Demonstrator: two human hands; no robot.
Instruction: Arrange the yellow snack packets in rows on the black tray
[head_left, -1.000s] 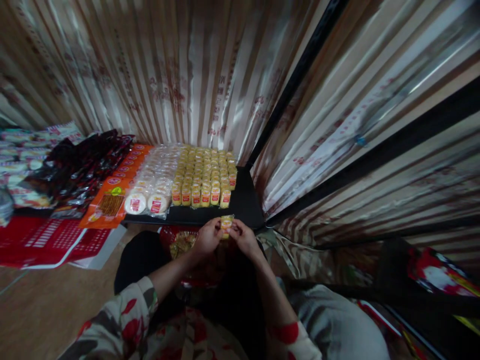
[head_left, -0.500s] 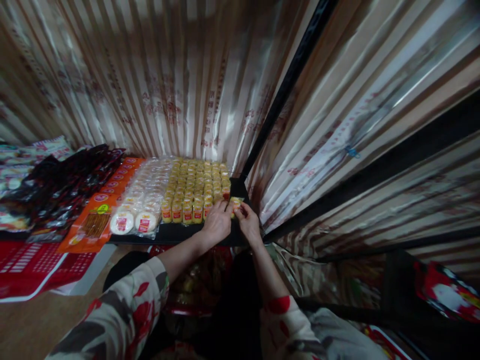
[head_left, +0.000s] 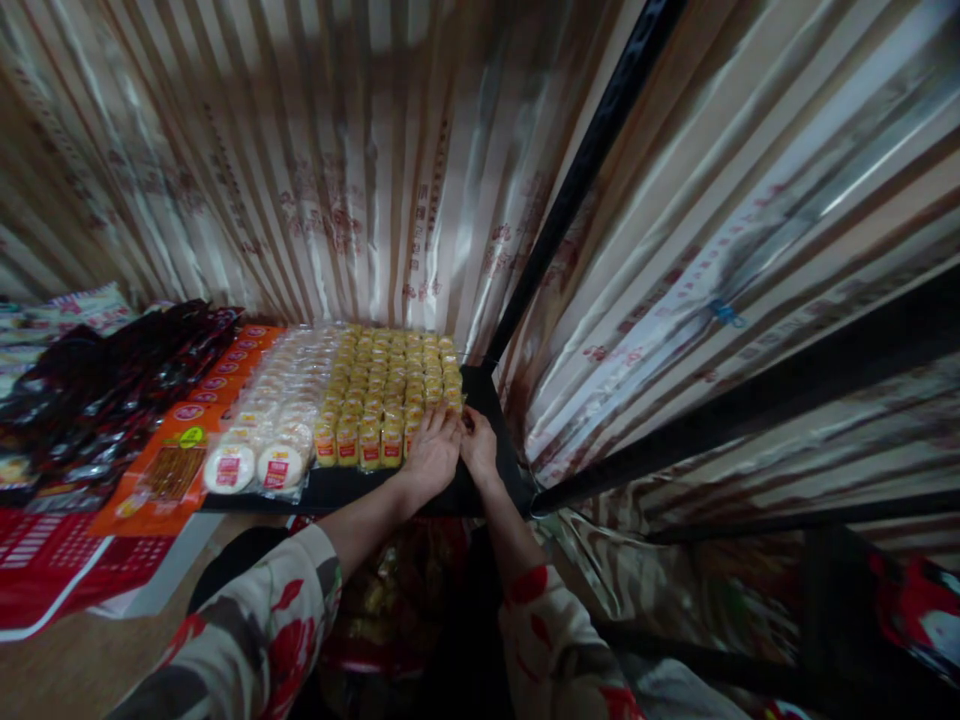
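Note:
Rows of small yellow snack packs [head_left: 394, 375] with red-and-white labels stand tightly side by side on a black shelf [head_left: 330, 492]. My left hand [head_left: 433, 452] lies with fingers stretched out against the front packs near the right end, covering some of them. Right beside it, my right hand [head_left: 480, 448] has curled fingers closed at the right edge of the block. Its fingertips meet the left hand's fingers, and what they hold, if anything, is hidden. Left of the yellow packs are clear-wrapped round white crackers [head_left: 281, 468] in overlapping rows.
Farther left lie orange snack bags [head_left: 161, 460] and a pile of dark glossy packets [head_left: 105, 380]. A red basket [head_left: 60, 565] is below them. A black metal post [head_left: 574, 205] rises at the shelf's right corner, before striped plastic sheeting [head_left: 360, 180]. A dim red container [head_left: 382, 640] sits below the shelf.
The small yellow pack pinched in my right hand is no longer seen apart from the block. My right hand has moved left, against my left hand. The view has shifted slightly.

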